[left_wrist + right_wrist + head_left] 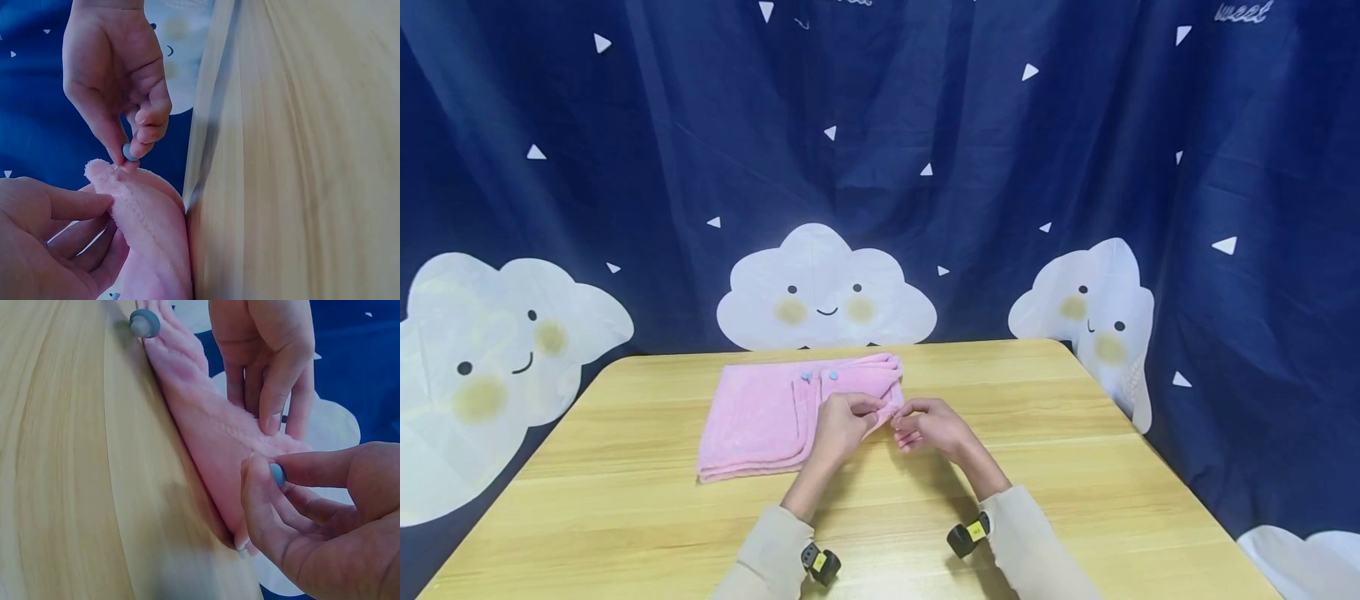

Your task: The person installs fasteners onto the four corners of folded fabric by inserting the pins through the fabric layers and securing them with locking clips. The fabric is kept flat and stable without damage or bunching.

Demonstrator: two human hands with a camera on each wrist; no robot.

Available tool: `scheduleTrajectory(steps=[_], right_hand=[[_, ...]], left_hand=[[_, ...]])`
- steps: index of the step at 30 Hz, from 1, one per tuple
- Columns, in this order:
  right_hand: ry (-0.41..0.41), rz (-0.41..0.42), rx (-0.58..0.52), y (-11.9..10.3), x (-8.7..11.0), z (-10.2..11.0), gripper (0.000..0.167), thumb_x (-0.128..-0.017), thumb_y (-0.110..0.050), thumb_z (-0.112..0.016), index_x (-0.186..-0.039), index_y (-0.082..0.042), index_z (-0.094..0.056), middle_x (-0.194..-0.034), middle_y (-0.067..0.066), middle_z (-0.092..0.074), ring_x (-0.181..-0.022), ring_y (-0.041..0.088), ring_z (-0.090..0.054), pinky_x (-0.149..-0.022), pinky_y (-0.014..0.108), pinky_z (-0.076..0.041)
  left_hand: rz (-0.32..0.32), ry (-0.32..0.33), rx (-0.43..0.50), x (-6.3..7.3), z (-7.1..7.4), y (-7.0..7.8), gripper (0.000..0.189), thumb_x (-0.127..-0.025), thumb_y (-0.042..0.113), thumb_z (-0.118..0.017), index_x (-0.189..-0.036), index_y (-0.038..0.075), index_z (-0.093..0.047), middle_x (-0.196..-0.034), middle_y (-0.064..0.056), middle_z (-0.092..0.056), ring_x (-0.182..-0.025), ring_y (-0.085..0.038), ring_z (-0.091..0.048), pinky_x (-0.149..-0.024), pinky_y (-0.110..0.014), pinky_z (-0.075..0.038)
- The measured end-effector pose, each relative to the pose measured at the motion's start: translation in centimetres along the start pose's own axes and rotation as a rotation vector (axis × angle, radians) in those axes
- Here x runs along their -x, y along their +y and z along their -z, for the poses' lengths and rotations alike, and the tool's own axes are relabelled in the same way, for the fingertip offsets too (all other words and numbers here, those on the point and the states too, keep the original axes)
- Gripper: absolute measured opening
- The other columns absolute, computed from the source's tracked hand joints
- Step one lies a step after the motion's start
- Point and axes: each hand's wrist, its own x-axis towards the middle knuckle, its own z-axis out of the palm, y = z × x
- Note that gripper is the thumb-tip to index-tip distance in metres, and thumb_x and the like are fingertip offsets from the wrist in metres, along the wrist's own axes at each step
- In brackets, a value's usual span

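Pink cloth (752,421) lies on the wooden table (1045,517), toward its far edge and left of the middle as we look down from the head. We see a soft, fuzzy fabric folded into layers, with stacked edges and rounded corners along the near side and a narrower, bunched part at the right end. A line of stitching runs just inside the border there, which we make out best from the wrists. On the upper middle of the folds sit 2 small blue-grey buttons (833,376), just beside each other.

The left hand (842,425) pinches the border near the right end between thumb and finger, and the fabric rises a little in its grip. The right hand (934,427) holds a blue-headed pin (129,152) between thumb and fingertip, right at the raised corner. From the left wrist we see what appears to be its thin shaft at the fuzz, though it is too small for us to tell whether it goes through.

Both arms wear pale sleeves (1037,546), and a dark blue curtain (880,125) printed with smiling clouds hangs behind.
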Motion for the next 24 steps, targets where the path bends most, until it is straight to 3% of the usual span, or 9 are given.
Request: scheduleTrajectory(steps=[5, 9, 13, 18, 21, 24], right_hand=[[-0.001, -0.003, -0.013, 0.08, -0.05, -0.01, 0.022, -0.094, -0.003, -0.06, -0.107, 0.015, -0.06, -0.08, 0.012, -0.069, -0.069, 0.016, -0.067, -0.072, 0.036, -0.062], [-0.002, -0.011, -0.052, 0.16, -0.2, 0.03, 0.018, -0.094, 0.0, -0.058, -0.105, 0.014, -0.058, -0.081, 0.011, -0.069, -0.07, 0.016, -0.068, -0.075, 0.036, -0.062], [-0.01, -0.027, -0.082, 0.04, -0.14, 0.1, 0.028, -0.098, -0.002, -0.05, -0.117, 0.02, -0.054, -0.09, 0.017, -0.069, -0.077, 0.018, -0.069, -0.08, 0.035, -0.062], [-0.019, -0.069, -0.11, 0.07, -0.26, 0.23, 0.047, -0.108, -0.021, -0.045, -0.134, 0.018, -0.046, -0.105, 0.03, -0.067, -0.085, 0.024, -0.072, -0.086, 0.037, -0.061], [-0.042, -0.071, -0.111, 0.2, -0.33, 0.28, 0.043, -0.108, -0.023, -0.046, -0.129, 0.014, -0.048, -0.103, 0.029, -0.068, -0.083, 0.024, -0.073, -0.087, 0.04, -0.061], [-0.063, -0.057, -0.113, 0.31, -0.32, 0.23, 0.028, -0.106, -0.016, -0.048, -0.118, 0.009, -0.051, -0.097, 0.023, -0.07, -0.08, 0.021, -0.072, -0.087, 0.041, -0.061]], left_hand=[[0.007, -0.015, 0.001, 0.03, -0.08, 0.06, 0.02, -0.081, -0.006, -0.074, -0.091, 0.01, -0.082, -0.091, -0.008, -0.08, -0.093, -0.024, -0.076, -0.086, -0.042, -0.059], [0.011, -0.031, 0.0, 0.16, -0.08, 0.21, 0.022, -0.08, -0.007, -0.073, -0.09, 0.011, -0.082, -0.094, -0.007, -0.08, -0.089, -0.019, -0.074, -0.077, -0.033, -0.058], [0.014, -0.034, -0.006, 0.25, -0.04, 0.39, 0.023, -0.08, -0.008, -0.072, -0.088, 0.011, -0.083, -0.094, -0.006, -0.08, -0.079, -0.012, -0.066, -0.062, -0.023, -0.049], [-0.012, -0.029, -0.038, 0.24, -0.16, 0.36, 0.024, -0.079, -0.008, -0.072, -0.086, 0.012, -0.083, -0.093, -0.006, -0.08, -0.061, -0.007, -0.053, -0.049, -0.02, -0.038], [-0.024, -0.026, -0.054, 0.25, -0.27, 0.33, 0.024, -0.079, -0.008, -0.072, -0.085, 0.012, -0.083, -0.091, -0.005, -0.08, -0.057, -0.007, -0.05, -0.048, -0.02, -0.038], [-0.029, -0.019, -0.057, 0.32, -0.29, 0.41, 0.022, -0.078, -0.008, -0.073, -0.084, 0.011, -0.082, -0.089, -0.005, -0.08, -0.066, -0.01, -0.062, -0.057, -0.024, -0.05]])
